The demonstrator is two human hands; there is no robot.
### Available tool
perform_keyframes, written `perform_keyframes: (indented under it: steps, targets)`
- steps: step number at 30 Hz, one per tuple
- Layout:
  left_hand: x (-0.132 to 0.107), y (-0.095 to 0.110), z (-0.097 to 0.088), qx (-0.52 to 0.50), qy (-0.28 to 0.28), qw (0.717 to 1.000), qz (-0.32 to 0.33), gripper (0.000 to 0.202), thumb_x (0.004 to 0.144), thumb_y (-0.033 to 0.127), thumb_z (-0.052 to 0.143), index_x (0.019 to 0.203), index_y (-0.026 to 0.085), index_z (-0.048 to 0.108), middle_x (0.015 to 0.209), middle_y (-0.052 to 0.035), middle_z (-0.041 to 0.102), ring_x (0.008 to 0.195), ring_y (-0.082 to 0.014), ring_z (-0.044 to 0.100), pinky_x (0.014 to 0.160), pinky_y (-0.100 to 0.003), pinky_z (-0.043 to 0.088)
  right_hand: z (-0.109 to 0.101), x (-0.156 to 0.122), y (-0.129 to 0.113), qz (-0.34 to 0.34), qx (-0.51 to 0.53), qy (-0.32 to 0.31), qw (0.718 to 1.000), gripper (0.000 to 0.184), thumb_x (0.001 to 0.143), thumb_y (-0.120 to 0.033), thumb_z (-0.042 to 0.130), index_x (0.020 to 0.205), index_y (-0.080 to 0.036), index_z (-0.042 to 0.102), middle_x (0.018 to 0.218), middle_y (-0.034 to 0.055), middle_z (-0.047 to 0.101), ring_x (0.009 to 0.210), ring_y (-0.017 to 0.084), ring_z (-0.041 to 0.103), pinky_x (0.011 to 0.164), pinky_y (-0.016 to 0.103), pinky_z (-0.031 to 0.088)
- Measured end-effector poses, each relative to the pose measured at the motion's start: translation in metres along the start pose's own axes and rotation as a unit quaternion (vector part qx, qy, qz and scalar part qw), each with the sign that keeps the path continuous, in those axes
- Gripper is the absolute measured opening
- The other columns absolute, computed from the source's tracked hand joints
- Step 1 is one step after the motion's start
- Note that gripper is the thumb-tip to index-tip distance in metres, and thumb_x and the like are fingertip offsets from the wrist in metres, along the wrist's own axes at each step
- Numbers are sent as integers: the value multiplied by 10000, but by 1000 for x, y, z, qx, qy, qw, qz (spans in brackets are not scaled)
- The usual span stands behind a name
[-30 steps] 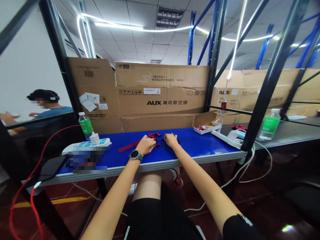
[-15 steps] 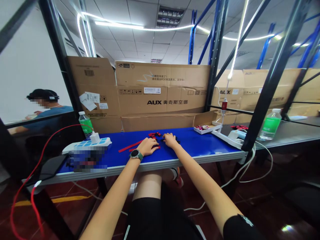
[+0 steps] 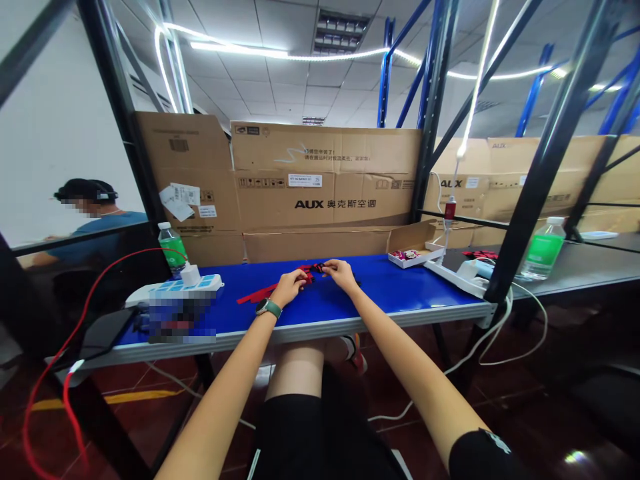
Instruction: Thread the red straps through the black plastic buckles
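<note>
Flat red strips (image 3: 257, 294) lie on the blue tabletop (image 3: 385, 290), running toward my left hand (image 3: 289, 287). The fingers of that hand are pinched on a red strip at its upper end; my wrist carries a round watch. Close by on the right, my right hand (image 3: 341, 274) has thumb and fingertips together on a small black piece (image 3: 319, 268). Small red pieces (image 3: 307, 270) sit between the two hands. Whether the black piece touches the red ones I cannot tell. Part of another dark piece shows beside my right hand.
A white box (image 3: 413, 256) with small wrapped items stands at the back right. On the left are a power strip (image 3: 213, 284), a green-labelled bottle (image 3: 171, 248) and a red cable (image 3: 95, 293). Cardboard (image 3: 330, 220) walls the back. A person (image 3: 107, 223) sits beyond the left frame.
My left hand has drawn slightly left and lifted, its fingers now pinched on a red strip. My right hand has risen from the tabletop with a black piece at its fingertips.
</note>
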State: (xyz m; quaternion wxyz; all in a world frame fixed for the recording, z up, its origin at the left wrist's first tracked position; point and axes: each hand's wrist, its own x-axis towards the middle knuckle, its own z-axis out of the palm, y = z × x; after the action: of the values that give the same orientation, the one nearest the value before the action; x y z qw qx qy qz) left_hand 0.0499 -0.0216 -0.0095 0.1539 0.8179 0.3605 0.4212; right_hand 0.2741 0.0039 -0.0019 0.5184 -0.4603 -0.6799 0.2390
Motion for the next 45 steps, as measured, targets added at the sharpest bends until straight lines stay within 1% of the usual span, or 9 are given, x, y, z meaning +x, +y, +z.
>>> perform_keyframes:
  steps: [4, 9, 11, 19, 26, 30, 32, 38, 45]
  targets:
    - [0, -3, 0, -11, 21, 1000, -1, 107, 889, 187, 561, 946, 172, 650, 802, -30, 717, 669, -155, 659, 681, -264, 503, 6, -2, 2, -27, 78, -55, 995, 227, 769, -372, 711, 885, -186, 648, 846, 47, 740, 679, 195, 725, 695, 285, 552]
    - [-1, -1, -2, 10, -17, 999, 26, 105, 877, 175, 571, 917, 171, 668, 783, -22, 707, 656, -143, 629, 673, -249, 487, 11, -9, 4, -44, 79, -195, 977, 304, 736, -434, 739, 837, -170, 628, 724, 18, 703, 569, 166, 689, 614, 249, 519]
    - [-1, 1, -3, 22, -25, 999, 27, 120, 871, 149, 565, 915, 169, 676, 757, -18, 699, 646, -144, 616, 676, -250, 484, 10, -10, 1, -39, 80, -216, 972, 317, 742, -451, 739, 820, -167, 619, 727, 17, 702, 551, 148, 668, 610, 242, 512]
    - [0, 1, -3, 39, -14, 998, 41, 145, 856, 118, 560, 903, 175, 685, 812, -29, 714, 740, -156, 632, 724, -253, 482, 11, -12, -7, -36, 91, -245, 965, 343, 762, -484, 730, 815, -162, 624, 745, 39, 725, 533, 108, 576, 570, 221, 477]
    - [-2, 3, -3, 40, -51, 998, 26, 141, 851, 145, 557, 895, 175, 687, 703, -5, 678, 627, -136, 596, 654, -240, 469, 16, -17, -8, -28, 36, -256, 966, 212, 800, -369, 680, 836, -167, 623, 746, 24, 732, 482, 94, 552, 517, 204, 456]
    - [-3, 4, -2, 15, -1, 1000, 13, 252, 858, 136, 553, 1082, 198, 648, 753, -2, 706, 652, -142, 636, 686, -248, 496, 18, -21, -12, -60, -6, -172, 983, 166, 834, -303, 628, 956, -198, 587, 718, -32, 706, 430, 85, 548, 483, 187, 431]
    - [-3, 3, -3, 12, 14, 1000, 20, 329, 851, 123, 554, 1158, 217, 623, 795, -4, 724, 700, -147, 663, 726, -257, 512, 19, -22, -15, -66, -2, -163, 984, 146, 867, -314, 589, 958, -200, 590, 760, -24, 711, 448, 84, 575, 497, 186, 443]
    - [-4, 5, -2, 18, -25, 999, 38, 266, 800, 114, 570, 1031, 195, 673, 857, -26, 747, 792, -167, 696, 783, -284, 543, 19, -20, -12, -67, -12, -206, 976, 167, 842, -343, 631, 806, -180, 634, 744, 5, 713, 538, 109, 636, 586, 207, 495]
    - [-5, 4, 2, 32, -44, 997, 59, 250, 793, 301, 718, 1007, 181, 668, 936, -57, 754, 839, -186, 703, 795, -296, 540, 21, -19, -9, -48, -38, -192, 980, 113, 784, -292, 677, 762, -184, 651, 624, -18, 675, 572, 135, 662, 593, 209, 496]
